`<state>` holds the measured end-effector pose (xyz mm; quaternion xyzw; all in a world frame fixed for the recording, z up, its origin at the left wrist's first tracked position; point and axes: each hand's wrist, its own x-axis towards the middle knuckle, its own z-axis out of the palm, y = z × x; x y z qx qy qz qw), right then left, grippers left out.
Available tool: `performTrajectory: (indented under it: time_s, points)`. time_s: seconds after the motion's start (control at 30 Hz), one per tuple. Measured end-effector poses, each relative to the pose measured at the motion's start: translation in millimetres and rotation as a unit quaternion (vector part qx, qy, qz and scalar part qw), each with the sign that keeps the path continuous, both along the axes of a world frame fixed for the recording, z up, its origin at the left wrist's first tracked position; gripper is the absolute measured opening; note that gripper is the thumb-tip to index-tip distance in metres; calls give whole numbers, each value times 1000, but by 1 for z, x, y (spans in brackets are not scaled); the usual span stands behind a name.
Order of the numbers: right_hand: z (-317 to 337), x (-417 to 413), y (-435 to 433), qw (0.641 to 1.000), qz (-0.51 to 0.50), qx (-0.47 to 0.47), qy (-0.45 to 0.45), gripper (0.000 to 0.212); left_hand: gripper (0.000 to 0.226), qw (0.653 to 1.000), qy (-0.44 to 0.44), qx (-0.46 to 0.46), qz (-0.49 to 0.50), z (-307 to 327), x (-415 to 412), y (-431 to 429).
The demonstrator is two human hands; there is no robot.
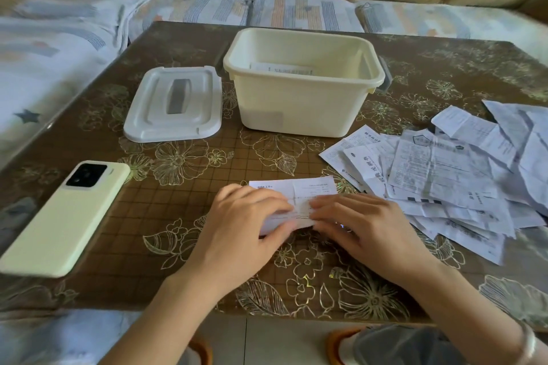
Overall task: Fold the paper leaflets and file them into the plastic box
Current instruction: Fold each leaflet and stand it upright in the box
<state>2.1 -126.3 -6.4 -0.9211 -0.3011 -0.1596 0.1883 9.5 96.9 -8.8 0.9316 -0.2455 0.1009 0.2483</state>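
On the table (148, 216) the open plastic box (296, 103) stands ahead of me with one folded sheet (281, 68) inside, and the loose pile of leaflets (439, 174) sprawls to my right, so I judge the job is barely started. My left hand (237, 225) and right hand (364, 228) both pinch the near flap of one leaflet (299, 189) lying flat before me, mid-fold; next I must line up the edges, press the crease and lift it into the box. Every sheet carries small dense print, one a bold heading, but I can't read any.
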Motion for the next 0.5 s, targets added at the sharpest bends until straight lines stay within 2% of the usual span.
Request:
performTrajectory:
  time_s: [0.07,0.1,0.23,0.33,0.47,0.5]
  points:
    - [2,1,2,1000,-7,12,-15,25,54,1000,-1,-2,-15,-1,2,3]
    - [3,2,3,1000,-13,16,-18,25,53,1000,-6,-5,-17,0,3,4]
    - [6,1,8,997,-54,46,-14,27,30,996,-46,-71,8,2,3,6]
    - [7,-6,9,994,-67,89,5,26,30,994,-17,-100,32,4,-6,9]
    - [3,-8,11,982,-112,134,67,28,10,992,8,-98,83,-2,-8,9]
    - [1,-7,12,979,-125,139,77,28,11,990,11,-104,95,-3,-7,8]
